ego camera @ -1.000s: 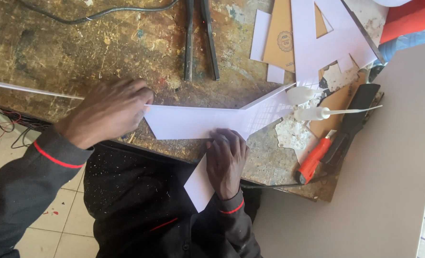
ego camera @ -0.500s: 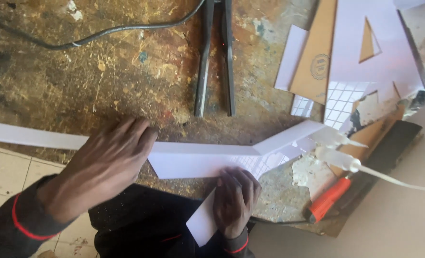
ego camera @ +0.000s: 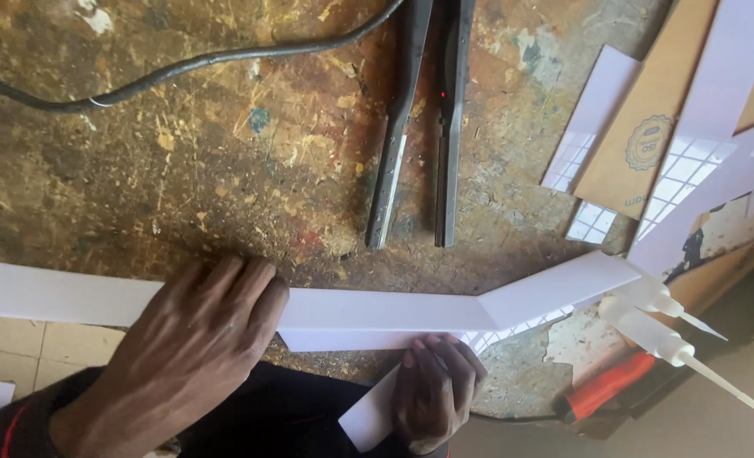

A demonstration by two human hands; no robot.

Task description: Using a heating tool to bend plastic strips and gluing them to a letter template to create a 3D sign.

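Stained, paint-flecked workbench (ego camera: 224,144) fills my view, its near edge running over pale floor tiles (ego camera: 20,348) at lower left. Item one: a long white strip (ego camera: 377,309), lying along the near edge of the bench from the left border to a bend at right, where it angles up toward the far right. Item two: a pile of white and brown card offcuts (ego camera: 674,144) at the far right. Item three: a black two-armed heating tool (ego camera: 428,119), lying lengthwise at centre far, with a black cable (ego camera: 182,64) trailing off left. Item four: my left hand (ego camera: 190,356), fingers spread flat and pressing down on the strip left of centre, gripping nothing. Item five: my right hand (ego camera: 436,390), fingers curled around a smaller white piece (ego camera: 368,417) just below the strip's near edge. Item six: two pale glue nozzles (ego camera: 657,326) at right, near the strip's bent end. Item seven: a red-handled tool (ego camera: 610,383) beneath them.
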